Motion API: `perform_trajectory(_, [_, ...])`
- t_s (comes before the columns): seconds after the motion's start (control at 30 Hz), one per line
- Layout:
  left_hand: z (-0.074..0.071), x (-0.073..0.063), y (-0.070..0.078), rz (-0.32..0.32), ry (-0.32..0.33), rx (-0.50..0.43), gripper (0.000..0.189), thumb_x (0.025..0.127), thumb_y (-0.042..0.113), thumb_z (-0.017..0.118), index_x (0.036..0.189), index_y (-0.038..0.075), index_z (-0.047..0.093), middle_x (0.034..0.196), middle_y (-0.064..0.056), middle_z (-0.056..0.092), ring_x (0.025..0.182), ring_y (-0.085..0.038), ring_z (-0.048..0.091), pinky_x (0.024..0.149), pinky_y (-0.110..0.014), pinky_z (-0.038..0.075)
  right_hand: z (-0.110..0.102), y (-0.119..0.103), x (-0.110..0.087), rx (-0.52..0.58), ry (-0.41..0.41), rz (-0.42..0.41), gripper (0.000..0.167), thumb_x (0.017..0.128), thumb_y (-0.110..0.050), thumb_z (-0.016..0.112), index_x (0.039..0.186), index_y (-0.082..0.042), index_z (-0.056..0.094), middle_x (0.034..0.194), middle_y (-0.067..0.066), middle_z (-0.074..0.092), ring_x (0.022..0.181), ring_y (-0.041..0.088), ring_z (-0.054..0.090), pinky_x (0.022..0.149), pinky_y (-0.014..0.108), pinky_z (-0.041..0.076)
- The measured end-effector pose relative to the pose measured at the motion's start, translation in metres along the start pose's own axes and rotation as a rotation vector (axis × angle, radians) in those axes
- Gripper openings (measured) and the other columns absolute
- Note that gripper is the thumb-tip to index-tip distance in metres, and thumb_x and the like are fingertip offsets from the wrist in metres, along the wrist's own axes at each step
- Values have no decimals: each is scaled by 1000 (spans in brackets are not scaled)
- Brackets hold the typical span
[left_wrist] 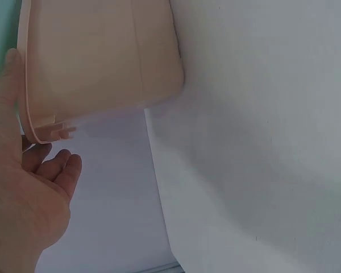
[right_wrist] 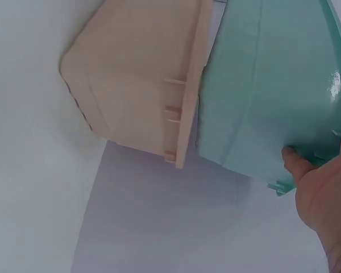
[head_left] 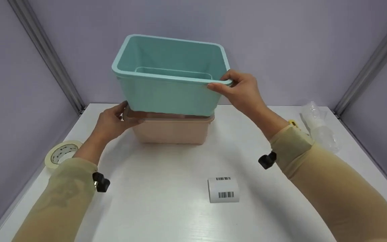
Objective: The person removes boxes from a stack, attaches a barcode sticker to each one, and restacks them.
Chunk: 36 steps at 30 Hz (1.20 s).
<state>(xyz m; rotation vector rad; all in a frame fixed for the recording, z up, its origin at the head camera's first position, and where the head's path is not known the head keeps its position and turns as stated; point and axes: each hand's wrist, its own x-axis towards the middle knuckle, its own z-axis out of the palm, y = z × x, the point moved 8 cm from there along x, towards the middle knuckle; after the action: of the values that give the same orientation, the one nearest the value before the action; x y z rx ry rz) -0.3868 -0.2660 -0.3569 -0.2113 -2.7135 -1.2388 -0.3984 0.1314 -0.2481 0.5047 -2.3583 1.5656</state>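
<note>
A teal plastic bin point(head_left: 170, 94) is held above a pink plastic bin point(head_left: 173, 131), its base at or just over the pink rim. My right hand point(head_left: 244, 89) grips the teal rim at its right front corner, with the thumb outside. On the left, my left hand point(head_left: 111, 122) holds the rim corner of the pink bin, which stands on the table. The left wrist view shows that hand's thumb along the pink rim and its other fingers curled near the corner. In the right wrist view a narrow gap shows between the teal bin point(right_wrist: 261, 85) and the pink rim point(right_wrist: 190, 96).
A roll of barcode labels point(head_left: 223, 190) lies near the front of the white table point(head_left: 160, 178). Masking tape point(head_left: 50, 158) rests at the left edge. At right are clear plastic wrap point(head_left: 319, 127) and a partly hidden yellow object point(head_left: 293, 123). Pale walls point(head_left: 281, 50) enclose the table.
</note>
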Motion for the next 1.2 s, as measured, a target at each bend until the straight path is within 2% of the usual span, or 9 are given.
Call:
perform_trajectory(0.17, [-3, -1, -6, -49, -27, 22, 105, 87, 68, 79, 166, 13, 35, 169, -8, 35, 151, -41, 40, 114, -59, 43, -33, -14, -3, 60, 40, -34, 29, 86, -33, 92, 93, -11, 75, 103, 8, 71, 93, 24, 64, 83, 31, 57])
perform_trajectory(0.3, [-7, -2, -8, -69, -38, 23, 107, 85, 69, 79, 165, 13, 34, 171, -5, 31, 152, -38, 39, 114, -56, 43, -59, -14, -8, 51, 74, -44, 26, 87, -29, 92, 95, -10, 75, 112, 8, 71, 99, 26, 66, 91, 36, 59])
perform_trajectory(0.57, [-13, -2, -11, -113, -70, 80, 109, 86, 70, 78, 165, 14, 30, 171, -8, 29, 154, -39, 34, 117, -56, 39, -117, 10, -25, 22, 142, -64, 24, 90, -22, 89, 100, -5, 76, 105, 2, 69, 90, 16, 65, 80, 23, 56])
perform_trajectory(0.77, [-14, -2, -15, -139, -71, 93, 111, 84, 72, 78, 165, 14, 30, 172, -7, 26, 155, -38, 31, 119, -57, 37, -152, 39, -38, -63, 191, -11, 24, 89, -24, 90, 100, -5, 78, 101, -1, 70, 85, 13, 65, 75, 19, 55])
perform_trajectory(1.0, [-16, -3, -15, -123, -60, 131, 106, 87, 70, 77, 164, 12, 33, 171, -7, 29, 155, -38, 33, 117, -55, 39, -181, 73, -54, -121, 198, 42, 23, 91, -23, 88, 100, -4, 78, 98, -9, 71, 77, 9, 64, 69, 18, 54])
perform_trajectory(1.2, [-14, -1, -14, -107, -75, 106, 108, 86, 72, 77, 165, 12, 33, 172, -7, 28, 156, -37, 30, 119, -55, 37, -198, 96, -69, -121, 168, 67, 20, 92, -18, 87, 101, -4, 78, 98, -10, 70, 76, 7, 63, 69, 16, 55])
